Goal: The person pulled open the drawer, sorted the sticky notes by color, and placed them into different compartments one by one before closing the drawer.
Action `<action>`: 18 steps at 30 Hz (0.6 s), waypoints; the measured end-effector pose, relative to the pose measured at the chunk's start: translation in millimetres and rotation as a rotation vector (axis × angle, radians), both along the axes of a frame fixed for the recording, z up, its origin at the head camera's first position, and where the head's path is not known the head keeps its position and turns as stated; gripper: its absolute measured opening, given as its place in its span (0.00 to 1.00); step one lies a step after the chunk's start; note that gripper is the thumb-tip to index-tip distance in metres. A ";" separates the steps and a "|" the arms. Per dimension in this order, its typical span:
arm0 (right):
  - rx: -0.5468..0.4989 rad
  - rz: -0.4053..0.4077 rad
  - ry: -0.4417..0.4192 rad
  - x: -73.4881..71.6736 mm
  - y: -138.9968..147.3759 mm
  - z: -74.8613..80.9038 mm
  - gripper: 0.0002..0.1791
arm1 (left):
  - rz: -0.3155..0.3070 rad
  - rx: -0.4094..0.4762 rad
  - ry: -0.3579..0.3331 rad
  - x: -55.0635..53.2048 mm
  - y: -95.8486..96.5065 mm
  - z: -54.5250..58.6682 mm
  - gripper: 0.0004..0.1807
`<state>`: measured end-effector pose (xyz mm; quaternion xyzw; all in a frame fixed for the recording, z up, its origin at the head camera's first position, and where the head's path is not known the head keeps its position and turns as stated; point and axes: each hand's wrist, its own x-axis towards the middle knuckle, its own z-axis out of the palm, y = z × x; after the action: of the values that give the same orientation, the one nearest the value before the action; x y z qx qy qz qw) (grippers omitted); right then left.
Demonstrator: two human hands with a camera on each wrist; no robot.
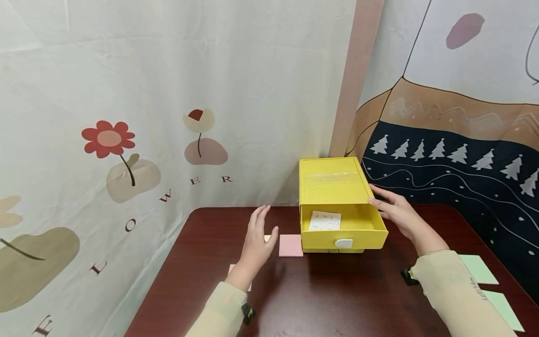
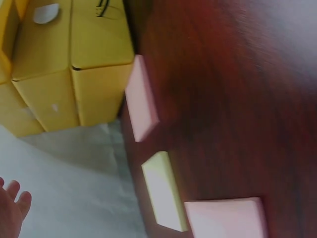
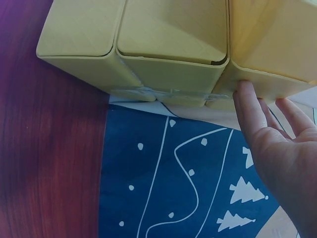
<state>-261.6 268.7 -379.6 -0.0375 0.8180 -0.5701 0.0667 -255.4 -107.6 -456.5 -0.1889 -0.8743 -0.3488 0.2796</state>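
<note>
From the head, the yellow box [image 1: 332, 182] stands on the table [image 1: 358, 295]. Its top drawer [image 1: 320, 242] is pulled out, and a white paper [image 1: 325, 221] lies inside. The right hand [image 1: 402, 216] touches the box's right side, fingers fairly straight and gripping nothing. The left hand [image 1: 258, 243] hangs left of the box, loose and holding nothing. I think one hand should steady the box so the drawer slides straight.

From the left wrist, the two lower drawers [image 2: 101, 37] look closed; their insides are hidden. A pink pad [image 2: 141, 101] lies just beside the box.

From the right wrist, fingertips [image 3: 244, 89] touch the top part. A hard push might tip it.
</note>
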 end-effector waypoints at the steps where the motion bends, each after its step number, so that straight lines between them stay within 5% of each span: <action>1: -0.001 0.001 -0.001 0.0 -0.1 0.0 0.42 | 0.007 -0.007 -0.026 -0.2 -1.4 -2.5 0.33; 11: 0.001 -0.004 -0.002 0.4 -1.5 0.5 0.42 | 0.091 -0.080 -0.239 -0.8 -13.6 -25.0 0.39; 18: -0.004 -0.004 -0.002 0.4 -1.2 0.0 0.42 | 0.132 -0.152 -0.298 -2.5 -19.6 -37.9 0.42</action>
<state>-261.2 267.5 -379.5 -0.0355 0.8170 -0.5717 0.0665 -257.9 -127.2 -494.4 -0.0979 -0.9404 -0.2869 0.1542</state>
